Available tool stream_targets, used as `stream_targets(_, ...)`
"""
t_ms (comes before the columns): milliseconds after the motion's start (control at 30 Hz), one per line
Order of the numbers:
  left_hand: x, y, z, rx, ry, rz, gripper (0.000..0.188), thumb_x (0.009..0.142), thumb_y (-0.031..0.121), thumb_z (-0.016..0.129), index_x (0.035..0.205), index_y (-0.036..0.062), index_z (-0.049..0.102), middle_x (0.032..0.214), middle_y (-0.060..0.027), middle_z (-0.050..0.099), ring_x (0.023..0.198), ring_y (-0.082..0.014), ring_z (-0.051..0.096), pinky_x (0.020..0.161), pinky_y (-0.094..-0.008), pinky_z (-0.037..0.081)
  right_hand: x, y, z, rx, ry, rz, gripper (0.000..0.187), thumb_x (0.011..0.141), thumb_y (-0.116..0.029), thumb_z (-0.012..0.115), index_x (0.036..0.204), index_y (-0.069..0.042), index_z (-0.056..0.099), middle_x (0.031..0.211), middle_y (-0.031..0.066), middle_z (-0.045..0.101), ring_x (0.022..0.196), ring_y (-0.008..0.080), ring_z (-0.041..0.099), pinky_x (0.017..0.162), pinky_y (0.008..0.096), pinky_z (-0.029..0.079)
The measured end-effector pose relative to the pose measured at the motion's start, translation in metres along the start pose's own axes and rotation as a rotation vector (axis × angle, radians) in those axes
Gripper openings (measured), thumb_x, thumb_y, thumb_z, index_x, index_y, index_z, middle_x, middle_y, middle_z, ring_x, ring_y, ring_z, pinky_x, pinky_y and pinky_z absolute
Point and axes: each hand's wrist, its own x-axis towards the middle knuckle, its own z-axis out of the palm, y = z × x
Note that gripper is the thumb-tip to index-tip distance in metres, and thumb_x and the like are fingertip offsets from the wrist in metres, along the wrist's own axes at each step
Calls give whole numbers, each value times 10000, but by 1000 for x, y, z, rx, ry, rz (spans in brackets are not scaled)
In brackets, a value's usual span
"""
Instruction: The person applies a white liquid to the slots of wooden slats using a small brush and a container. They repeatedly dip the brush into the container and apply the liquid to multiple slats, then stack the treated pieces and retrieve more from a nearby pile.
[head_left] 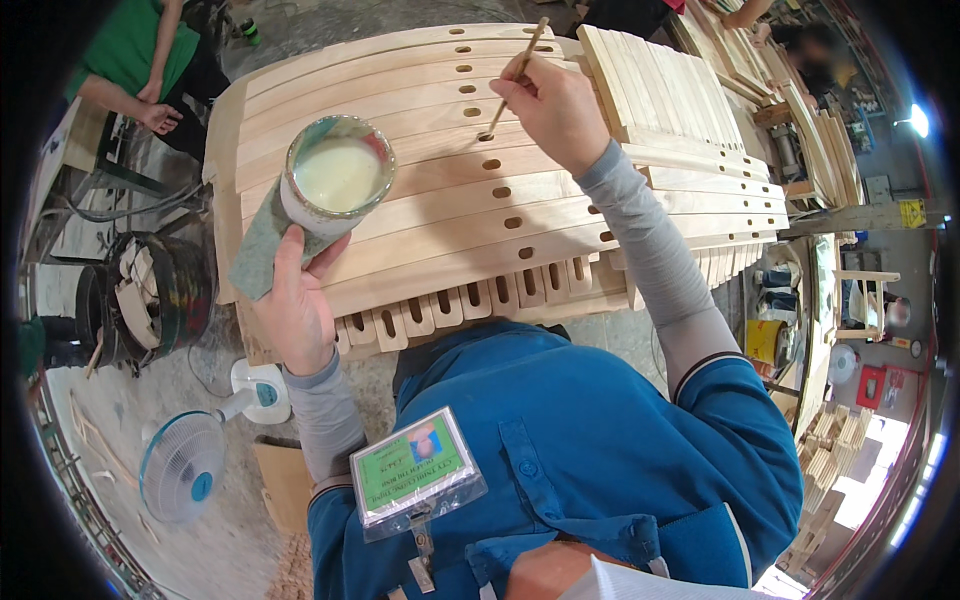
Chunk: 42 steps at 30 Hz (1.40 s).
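Observation:
My left hand [303, 310] is closed around the lower part of a round cup [302, 212] of cream-coloured liquid, with a greenish-grey cloth or pad [262, 250] against it. Between the fingers and thumb of my right hand [556, 108] is a thin wooden stick [518, 70], held at a slant. Its lower tip meets an oval slot in one of the pale wooden boards [400, 160]. These boards lie side by side, their slots forming a row. The cup is above the boards, left of that row.
Slotted board ends [415, 312] stick out below the near edge. More boards [660, 90] are stacked at right. A fan [185, 465] and a black bin [165, 300] of wood scraps stand at left. Another person in a green shirt [125, 45] is at upper left.

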Motion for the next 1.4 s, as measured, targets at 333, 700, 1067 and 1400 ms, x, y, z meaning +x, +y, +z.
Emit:
stream_targets(333,-13,11,28,47,-23,37,288,855,37,485,1134,-35,487,1108,-120,538,937,-210,574,741,-372,545,-15,21,-38,255,85,104,159,791,-139,631,844,10,612,676,73,628,609,110,605,566,212,485)
stream_targets(700,-26,21,75,146,-329,33,288,868,17,450,1153,-5,481,1095,-102,548,958,-197,568,736,-408,546,-65,-39,-89,925,-123,-17,58,819,7,542,859,43,564,849,169,613,721,225,633,663,323,550)
stream_targets(1067,-27,-28,94,39,-260,-106,291,858,24,459,1144,-32,477,1053,-120,563,881,-207,601,689,-356,567,-98,6,-85,1297,58,526,81,814,-58,593,797,18,569,784,143,618,736,198,621,694,292,521)
stream_targets(1400,-19,-31,65,13,-79,-166,286,855,38,462,1137,-6,480,1114,-107,526,967,-212,555,733,-407,545,-36,92,-82,530,189,303,208,810,-150,626,840,48,571,723,89,609,610,127,616,548,212,519)
